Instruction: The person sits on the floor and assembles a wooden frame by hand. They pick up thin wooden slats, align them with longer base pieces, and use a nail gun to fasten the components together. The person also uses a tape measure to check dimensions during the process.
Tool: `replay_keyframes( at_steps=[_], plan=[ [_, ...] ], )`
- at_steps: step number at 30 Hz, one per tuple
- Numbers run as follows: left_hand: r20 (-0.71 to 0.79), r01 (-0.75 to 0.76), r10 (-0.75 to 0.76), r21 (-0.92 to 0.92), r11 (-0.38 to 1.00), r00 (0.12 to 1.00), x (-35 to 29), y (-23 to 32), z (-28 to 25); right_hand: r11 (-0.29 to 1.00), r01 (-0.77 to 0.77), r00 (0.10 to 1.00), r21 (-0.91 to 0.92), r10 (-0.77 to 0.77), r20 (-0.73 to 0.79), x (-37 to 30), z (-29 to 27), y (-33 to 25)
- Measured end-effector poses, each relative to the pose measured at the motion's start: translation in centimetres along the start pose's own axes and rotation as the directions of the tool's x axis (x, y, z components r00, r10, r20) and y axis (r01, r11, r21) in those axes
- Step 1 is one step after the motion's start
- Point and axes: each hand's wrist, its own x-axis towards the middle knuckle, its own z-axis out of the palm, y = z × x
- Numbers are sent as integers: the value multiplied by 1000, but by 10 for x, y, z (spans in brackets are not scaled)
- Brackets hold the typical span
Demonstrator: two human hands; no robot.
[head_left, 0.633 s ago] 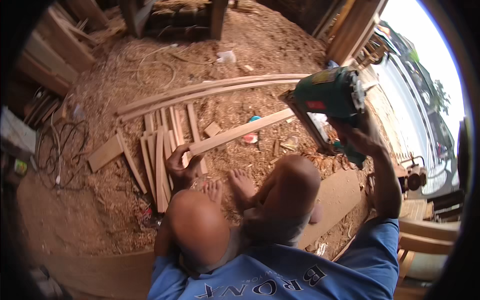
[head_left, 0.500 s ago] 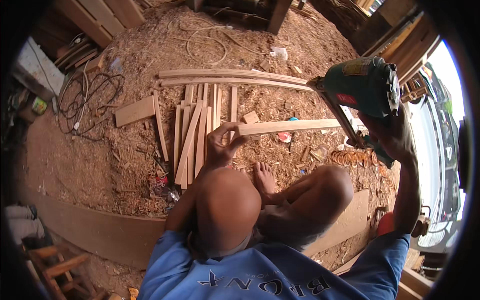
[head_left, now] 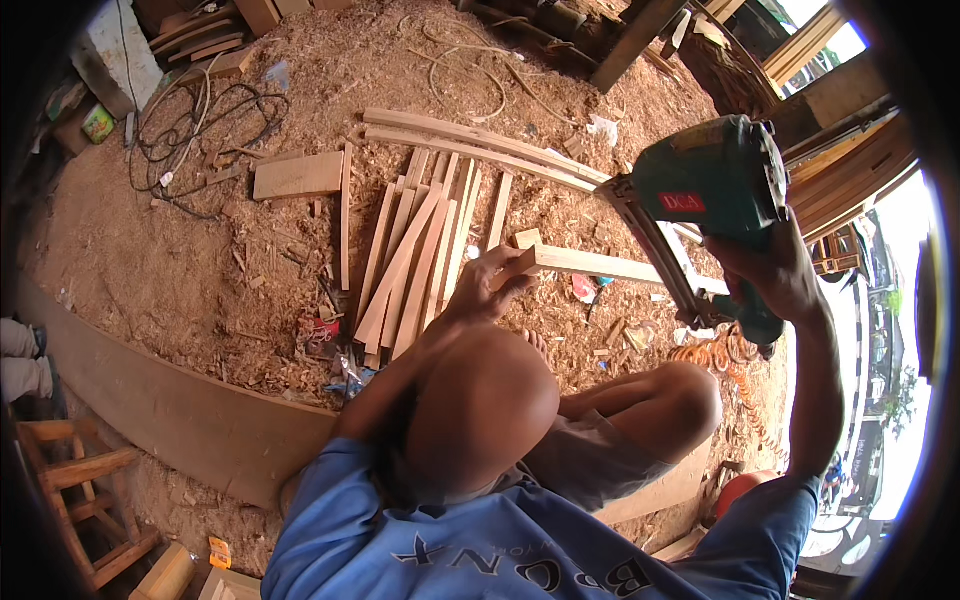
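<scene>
My left hand (head_left: 488,287) pinches the near-left end of a pale wooden strip (head_left: 600,264) above my raised knee. The strip runs to the right and passes behind the nail gun. In my right hand (head_left: 772,262) is the handle of a dark green nail gun (head_left: 695,172), held upright with its body on top. Its slim magazine crosses in front of the strip; whether the two touch I cannot tell. An orange coiled hose (head_left: 712,352) hangs below the gun's grip.
Several loose strips (head_left: 408,265) lie on the shavings-covered floor beyond my left hand. Two long strips (head_left: 470,143) lie farther off, near a short board (head_left: 298,177). A tangled dark cable (head_left: 215,135) lies at far left. A wide plank (head_left: 190,420) is beneath me.
The view has turned, so the floor things sit differently. My left hand still pinches the strip, and my right still grips the nail gun, which has turned slightly.
</scene>
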Motion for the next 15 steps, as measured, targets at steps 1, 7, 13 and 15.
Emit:
replay_keyframes(
  at_steps=[1,7,13,15],
  plan=[
    [8,-79,79,46,996,997,1,-1,0,999,-48,996,9,47,82,4,3,-1],
    [-30,-221,236,261,940,971,-1,-6,7,991,-84,963,-101,107,247,13,21,3],
    [-31,-185,219,423,887,975,-5,-6,7,987,-92,927,-134,134,351,17,27,14],
    [-14,-151,176,446,882,984,-5,-4,6,991,-42,928,-130,87,362,18,29,17]
  ],
)
